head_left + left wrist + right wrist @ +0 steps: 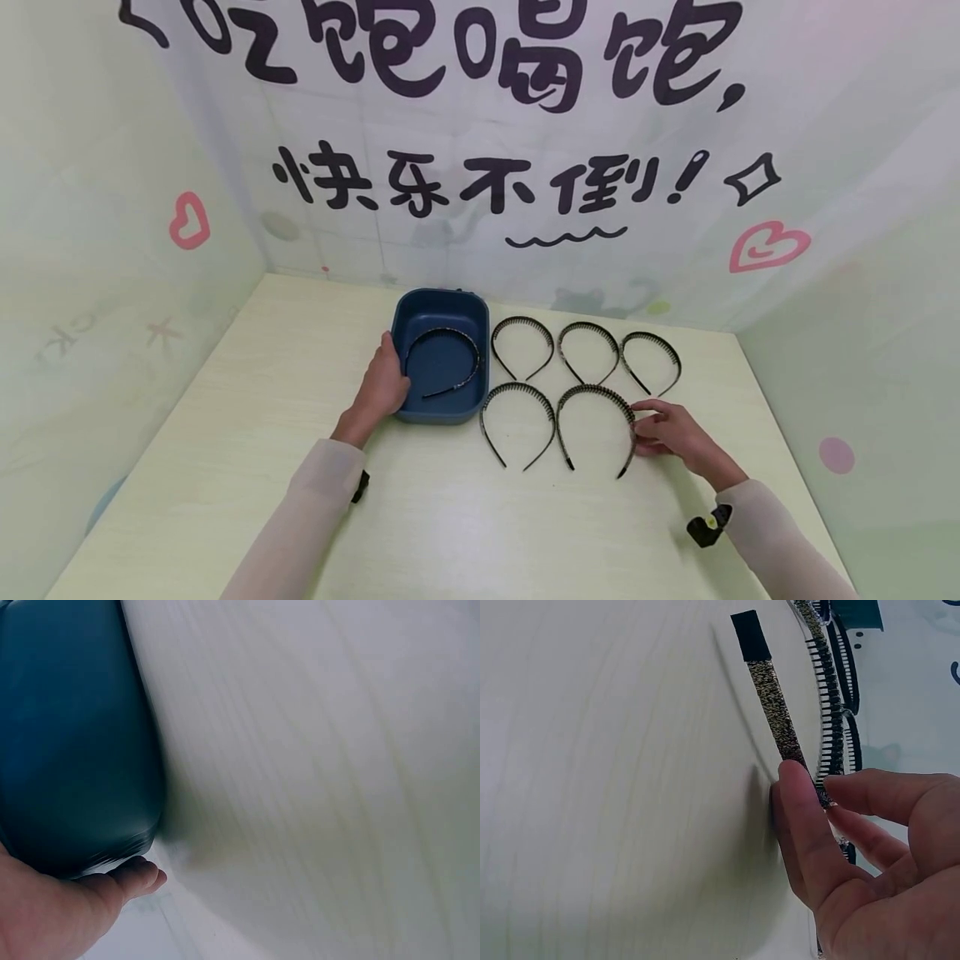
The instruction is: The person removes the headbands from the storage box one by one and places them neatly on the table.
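Observation:
A blue plastic basin (441, 414) stands near the back of the table with a thin headband (477, 354) lying in it. My left hand (384, 379) holds the basin by its left side; the left wrist view shows that hand (67, 907) against the outer wall, its grip partly hidden. With thumb and fingers, my right hand (667, 433) pinches the right arm of a dark speckled toothed headband (596, 390). Close up in the right wrist view, the headband's glittery arm (775, 705) ends in a black tip above the fingertips of that hand (862, 847).
Right of the basin lie more toothed headbands: three in a back row, left (522, 319), middle (588, 326) and right (651, 336), and one in front (517, 386). A printed wall sheet (465, 258) rises behind the table (487, 533), with side sheets left and right.

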A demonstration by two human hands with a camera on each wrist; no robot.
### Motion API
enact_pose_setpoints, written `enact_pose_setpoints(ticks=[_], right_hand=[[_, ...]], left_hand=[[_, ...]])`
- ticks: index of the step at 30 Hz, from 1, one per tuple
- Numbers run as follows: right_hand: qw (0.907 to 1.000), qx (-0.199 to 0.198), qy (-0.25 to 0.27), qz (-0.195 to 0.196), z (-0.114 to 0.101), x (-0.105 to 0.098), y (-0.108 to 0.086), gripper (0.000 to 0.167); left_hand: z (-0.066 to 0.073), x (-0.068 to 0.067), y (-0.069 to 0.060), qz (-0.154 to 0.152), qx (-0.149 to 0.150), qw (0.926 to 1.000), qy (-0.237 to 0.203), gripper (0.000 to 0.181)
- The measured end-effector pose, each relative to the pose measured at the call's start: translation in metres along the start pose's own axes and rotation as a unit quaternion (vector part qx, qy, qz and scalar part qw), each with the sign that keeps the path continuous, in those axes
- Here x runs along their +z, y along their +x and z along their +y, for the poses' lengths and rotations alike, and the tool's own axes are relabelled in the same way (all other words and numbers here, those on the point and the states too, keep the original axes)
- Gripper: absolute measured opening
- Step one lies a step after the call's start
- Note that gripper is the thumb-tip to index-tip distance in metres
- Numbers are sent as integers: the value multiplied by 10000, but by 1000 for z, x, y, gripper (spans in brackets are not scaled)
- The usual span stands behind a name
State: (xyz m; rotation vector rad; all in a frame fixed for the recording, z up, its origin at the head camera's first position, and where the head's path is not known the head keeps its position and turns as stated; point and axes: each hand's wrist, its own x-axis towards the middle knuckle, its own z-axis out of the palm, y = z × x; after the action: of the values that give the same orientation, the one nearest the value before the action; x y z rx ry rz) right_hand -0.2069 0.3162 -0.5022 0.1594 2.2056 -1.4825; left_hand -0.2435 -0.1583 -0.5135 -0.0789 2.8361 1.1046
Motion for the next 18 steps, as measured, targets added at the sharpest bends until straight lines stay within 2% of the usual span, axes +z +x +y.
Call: enact_pose_setpoints(ticks=[7, 18], right_hand=[[9996, 92, -232, 152, 0, 0, 3, 44], [9968, 20, -680, 417, -2, 0, 6, 39]], left_hand=[[0, 0, -1, -44, 16, 10000, 24, 77], [0, 0, -1, -54, 14, 10000, 15, 77]])
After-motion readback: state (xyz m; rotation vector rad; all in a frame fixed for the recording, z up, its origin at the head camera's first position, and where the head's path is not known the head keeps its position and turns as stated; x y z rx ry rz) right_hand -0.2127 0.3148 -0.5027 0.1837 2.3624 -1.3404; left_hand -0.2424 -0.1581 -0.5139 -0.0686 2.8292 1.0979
